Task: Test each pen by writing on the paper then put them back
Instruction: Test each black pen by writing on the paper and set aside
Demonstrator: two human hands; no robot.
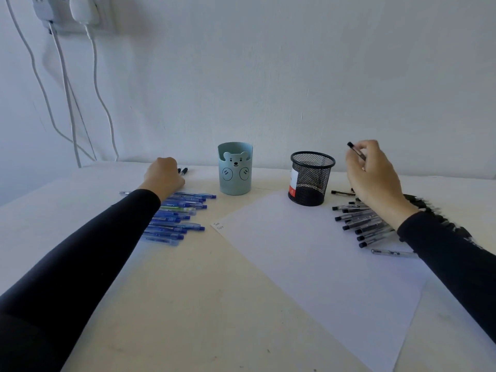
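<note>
My right hand [371, 173] is raised to the right of the black mesh cup [311, 178] and pinches a black pen [357, 151] in its fingertips, the cap end pointing up and left. My left hand [165, 175] rests curled at the far end of a row of blue pens [177, 216], with black pen tips [183, 171] sticking out beside it; whether it grips them is unclear. A white sheet of paper [308, 264] lies in the middle with small writing [218, 226] at its left corner. Several black pens [359, 221] lie under my right wrist.
A pale blue bear-faced pen cup [235, 169] stands at the back centre near the wall. One clear pen [393, 253] lies apart on the paper's right edge. White cables [67, 103] hang from a wall socket at the left.
</note>
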